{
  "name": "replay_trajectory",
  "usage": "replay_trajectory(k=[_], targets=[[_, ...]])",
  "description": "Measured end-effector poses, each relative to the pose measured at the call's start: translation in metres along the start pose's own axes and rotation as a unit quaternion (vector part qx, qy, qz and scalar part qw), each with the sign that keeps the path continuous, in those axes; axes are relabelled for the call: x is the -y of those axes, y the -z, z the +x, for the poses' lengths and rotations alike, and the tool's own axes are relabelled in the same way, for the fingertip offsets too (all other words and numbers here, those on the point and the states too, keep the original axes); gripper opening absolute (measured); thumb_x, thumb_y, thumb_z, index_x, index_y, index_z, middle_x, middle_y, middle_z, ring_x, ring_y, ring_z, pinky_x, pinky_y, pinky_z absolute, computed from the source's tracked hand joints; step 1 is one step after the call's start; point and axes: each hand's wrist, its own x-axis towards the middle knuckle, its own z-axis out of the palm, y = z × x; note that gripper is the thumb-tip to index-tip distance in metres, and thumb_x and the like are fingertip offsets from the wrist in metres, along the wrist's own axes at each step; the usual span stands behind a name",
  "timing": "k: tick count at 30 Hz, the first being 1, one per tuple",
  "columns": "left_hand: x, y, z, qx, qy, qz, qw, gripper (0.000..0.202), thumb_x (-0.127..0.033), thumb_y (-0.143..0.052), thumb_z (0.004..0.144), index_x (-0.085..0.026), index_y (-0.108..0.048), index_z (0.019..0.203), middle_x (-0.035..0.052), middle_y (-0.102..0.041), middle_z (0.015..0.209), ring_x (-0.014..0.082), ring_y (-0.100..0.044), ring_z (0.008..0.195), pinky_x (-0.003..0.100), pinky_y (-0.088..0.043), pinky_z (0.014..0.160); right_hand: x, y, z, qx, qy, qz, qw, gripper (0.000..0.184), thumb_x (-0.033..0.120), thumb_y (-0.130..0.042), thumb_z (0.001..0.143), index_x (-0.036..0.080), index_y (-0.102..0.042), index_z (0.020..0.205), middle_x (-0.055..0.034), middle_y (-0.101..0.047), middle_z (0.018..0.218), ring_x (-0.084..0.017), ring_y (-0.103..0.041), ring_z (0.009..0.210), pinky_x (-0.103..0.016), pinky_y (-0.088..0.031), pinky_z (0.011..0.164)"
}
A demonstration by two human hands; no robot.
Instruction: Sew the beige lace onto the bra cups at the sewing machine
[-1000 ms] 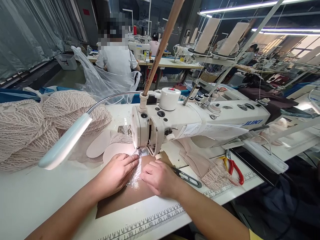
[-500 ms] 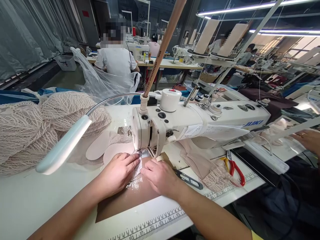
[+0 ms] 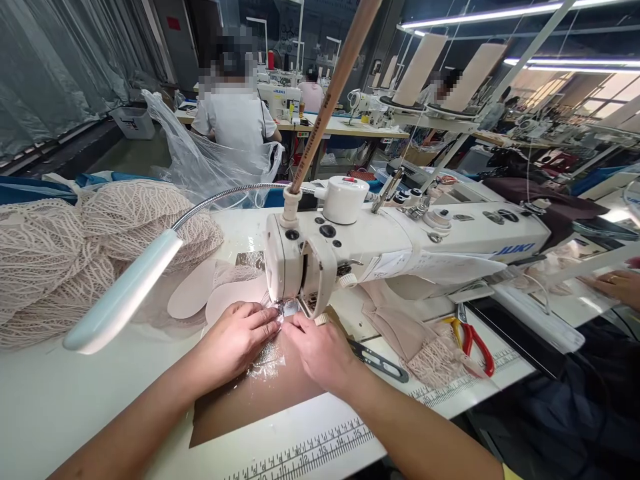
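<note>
Both hands work close under the needle area of a white sewing machine [image 3: 360,227]. My left hand [image 3: 243,337] lies over the work with its fingers stretched forward, the tips beside the presser foot [image 3: 286,308]. My right hand [image 3: 320,350] is at the right of the foot, its fingers bent and drawn together; what lies between them is hidden. Little of the pale material at the foot shows past the fingers. Beneath the hands is a smooth brown sheet [image 3: 250,407] with a shiny clear patch. Pale oval pads [image 3: 193,290] lie left of the needle.
Bundled beige lace fabric [image 3: 45,267] fills the left side. A lamp [image 3: 125,293] reaches over the table. To the right lie a dark slotted tool [image 3: 383,362], beige fabric pieces [image 3: 395,320] and red-and-yellow-handled pliers [image 3: 477,343]. Another person's hand [image 3: 620,287] is at far right.
My right hand has slid slightly forward, closer to the presser foot. The pale strip seen between my hands is now mostly out of sight. The view has shifted a little.
</note>
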Motion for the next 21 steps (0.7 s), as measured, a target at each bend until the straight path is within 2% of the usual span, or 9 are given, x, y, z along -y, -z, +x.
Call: replay_trajectory(k=[7, 11, 16, 21], targets=[[0.0035, -0.0005, 0.0029, -0.012, 0.021, 0.010, 1.000, 0.034, -0.014, -0.046, 0.094, -0.021, -0.060, 0.123, 0.0085, -0.065, 0.122, 0.0248, -0.055, 0.100, 0.040, -0.044, 0.083, -0.0028, -0.0012, 0.0023, 0.012, -0.015, 0.007, 1.000, 0.043, 0.003, -0.050, 0.079, 0.021, -0.063, 0.116, -0.0062, -0.065, 0.098, -0.021, -0.053, 0.085, -0.030, -0.034, 0.062], [0.0041, -0.0011, 0.0035, -0.008, 0.039, 0.035, 0.999, 0.032, -0.013, -0.045, 0.093, -0.017, -0.060, 0.121, 0.0105, -0.066, 0.117, 0.0266, -0.054, 0.101, 0.040, -0.044, 0.080, -0.0060, -0.0009, 0.0011, 0.012, -0.007, 0.015, 1.000, 0.041, 0.008, -0.050, 0.082, 0.024, -0.063, 0.117, -0.0066, -0.064, 0.101, -0.020, -0.055, 0.084, -0.030, -0.035, 0.064], [0.0027, 0.0014, 0.0039, -0.007, 0.051, 0.043, 0.998, 0.032, -0.014, -0.045, 0.092, -0.017, -0.061, 0.119, 0.0123, -0.065, 0.117, 0.0271, -0.054, 0.099, 0.042, -0.045, 0.080, -0.0081, -0.0031, -0.0007, -0.006, 0.001, 0.029, 1.000, 0.040, 0.009, -0.049, 0.084, 0.021, -0.064, 0.119, -0.0081, -0.065, 0.103, -0.021, -0.056, 0.089, -0.030, -0.039, 0.071], [0.0034, 0.0014, 0.0029, -0.009, 0.060, 0.047, 0.997, 0.033, -0.016, -0.044, 0.092, -0.018, -0.059, 0.121, 0.0129, -0.065, 0.117, 0.0280, -0.055, 0.101, 0.044, -0.045, 0.083, -0.0091, -0.0041, -0.0011, -0.023, 0.009, 0.047, 0.999, 0.039, 0.008, -0.049, 0.084, 0.020, -0.065, 0.117, -0.0077, -0.066, 0.096, -0.020, -0.057, 0.085, -0.028, -0.040, 0.069]])
